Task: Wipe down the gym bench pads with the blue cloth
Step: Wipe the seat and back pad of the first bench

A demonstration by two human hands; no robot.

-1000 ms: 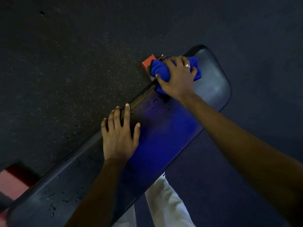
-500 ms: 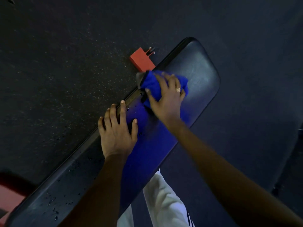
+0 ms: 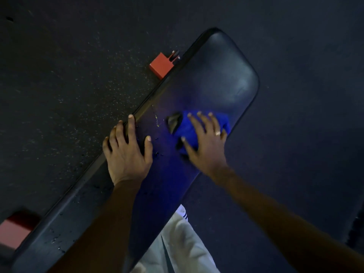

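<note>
Head cam was looking straight down at the black bench pad, which ran diagonally from 7 o'clock to 1 o'clock across the speckled rubber floor. The blue cloth sat bunched on the pad near the middle of the frame. The right hand was pressing down on it with fingers spread flat, not clenched, and had a ring on one finger. The left hand lay at 9 o'clock from the cloth, also flat and relaxed, palm on the pad and fingertips over its far edge. A few water droplets glinted between the hands. A red frame piece poked out beside the pad at 11 o'clock, with another red bit at 8 o'clock. White trousers showed at 6 o'clock.
</note>
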